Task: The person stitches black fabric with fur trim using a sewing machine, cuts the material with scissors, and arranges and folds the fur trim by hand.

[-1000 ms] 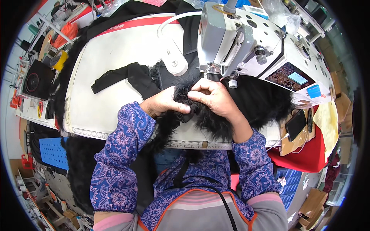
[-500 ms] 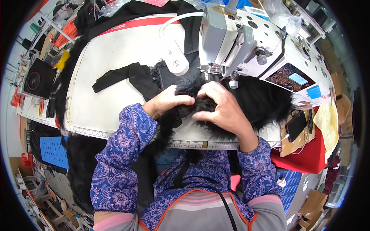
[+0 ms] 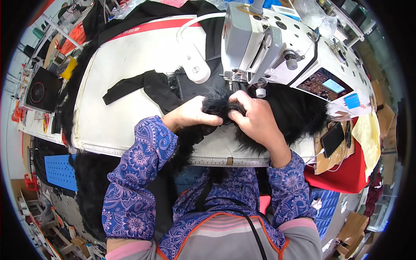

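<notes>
Black furry fabric [image 3: 255, 139] lies bunched in front of the sewing machine [image 3: 245, 43], with part of it spreading right under the machine's arm. My left hand [image 3: 193, 116] grips its edge between thumb and fingers; the fingertips are sunk in the fur. Close by on the right, my right hand [image 3: 255, 117] pinches the same fabric, thumb and fingers pressed together. Both hands are just in front of the presser foot [image 3: 237, 77]. A flat black cloth strip [image 3: 130, 88] trails left from the bunched piece across the white table [image 3: 108, 117].
A white lamp [image 3: 197, 69] on a bent neck hangs left of the needle area. The control panel [image 3: 326, 85] is on the machine's right. A phone [image 3: 333, 139] with a cable lies at the table's right. A measuring tape [image 3: 208, 160] runs along the front edge.
My right hand has closed from a wide thumb-and-finger spread into a pinch on the fur fabric. My left hand has shifted only slightly.
</notes>
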Demonstrator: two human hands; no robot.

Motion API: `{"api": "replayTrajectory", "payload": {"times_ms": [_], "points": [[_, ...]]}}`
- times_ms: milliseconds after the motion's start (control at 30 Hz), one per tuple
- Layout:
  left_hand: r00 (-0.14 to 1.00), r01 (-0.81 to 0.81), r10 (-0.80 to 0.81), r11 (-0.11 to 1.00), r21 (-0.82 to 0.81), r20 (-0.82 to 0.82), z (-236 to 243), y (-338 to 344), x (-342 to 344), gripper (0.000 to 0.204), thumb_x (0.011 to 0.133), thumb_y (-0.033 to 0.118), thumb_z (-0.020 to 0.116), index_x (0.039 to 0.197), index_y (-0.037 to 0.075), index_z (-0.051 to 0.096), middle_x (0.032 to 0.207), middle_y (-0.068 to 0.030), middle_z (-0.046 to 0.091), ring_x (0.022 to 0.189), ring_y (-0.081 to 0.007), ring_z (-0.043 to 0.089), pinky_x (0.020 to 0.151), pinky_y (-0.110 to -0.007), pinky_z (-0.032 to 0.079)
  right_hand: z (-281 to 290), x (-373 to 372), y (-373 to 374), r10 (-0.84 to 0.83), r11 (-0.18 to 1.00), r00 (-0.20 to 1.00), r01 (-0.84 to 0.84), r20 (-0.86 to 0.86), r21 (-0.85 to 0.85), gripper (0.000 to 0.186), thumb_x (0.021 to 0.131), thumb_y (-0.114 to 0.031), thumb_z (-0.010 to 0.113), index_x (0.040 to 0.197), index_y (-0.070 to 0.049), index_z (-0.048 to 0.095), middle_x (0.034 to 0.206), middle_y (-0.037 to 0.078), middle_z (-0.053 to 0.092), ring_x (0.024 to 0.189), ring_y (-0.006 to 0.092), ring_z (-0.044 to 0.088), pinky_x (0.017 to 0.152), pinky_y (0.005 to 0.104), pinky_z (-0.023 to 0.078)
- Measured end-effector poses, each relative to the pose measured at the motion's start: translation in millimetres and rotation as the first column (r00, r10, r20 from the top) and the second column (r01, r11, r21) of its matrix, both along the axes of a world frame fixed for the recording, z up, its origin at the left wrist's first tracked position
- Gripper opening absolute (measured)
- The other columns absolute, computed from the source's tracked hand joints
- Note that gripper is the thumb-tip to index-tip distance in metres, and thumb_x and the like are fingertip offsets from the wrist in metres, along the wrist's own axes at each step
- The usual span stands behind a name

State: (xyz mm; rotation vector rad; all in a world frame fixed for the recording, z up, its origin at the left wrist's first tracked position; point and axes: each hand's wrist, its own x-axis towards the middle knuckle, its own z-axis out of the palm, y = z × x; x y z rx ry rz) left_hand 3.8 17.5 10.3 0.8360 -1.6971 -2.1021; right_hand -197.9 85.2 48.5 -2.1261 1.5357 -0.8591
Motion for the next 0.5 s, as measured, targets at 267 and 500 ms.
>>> {"api": "replayTrajectory", "payload": {"times_ms": [267, 500], "points": [[0.991, -0.075, 0.085, 0.992, 0.105, -0.103, -9, -2, 4, 0.032, 0.086, 0.018, 0.071, 0.112, 0.000, 0.064, 0.101, -0.0009, 0.064, 0.090, -0.0085, 0.056, 0.083, -0.025, 0.045, -4, 5, -7, -0.008, 0.998, 0.990, -0.001, 0.141, 0.059, 0.016, 0.082, -0.023, 0.067, 0.091, -0.009, 0.064, 0.075, 0.012, 0.066, 0.069, 0.0291, 0.065, 0.059, 0.0363, 0.048], [0.982, -0.147, 0.159, 0.982, 0.122, -0.098, -17, -3, 2, 0.033, 0.086, 0.017, 0.071, 0.114, 0.000, 0.064, 0.103, -0.0009, 0.065, 0.095, -0.0096, 0.056, 0.088, -0.027, 0.044, -1, 5, 28, -0.044, 0.737, 0.986, -0.076, -0.160, -0.672, 0.020, 0.073, -0.011, 0.073, 0.092, -0.013, 0.065, 0.082, 0.004, 0.065, 0.068, 0.0221, 0.063, 0.061, 0.0323, 0.049]]}}
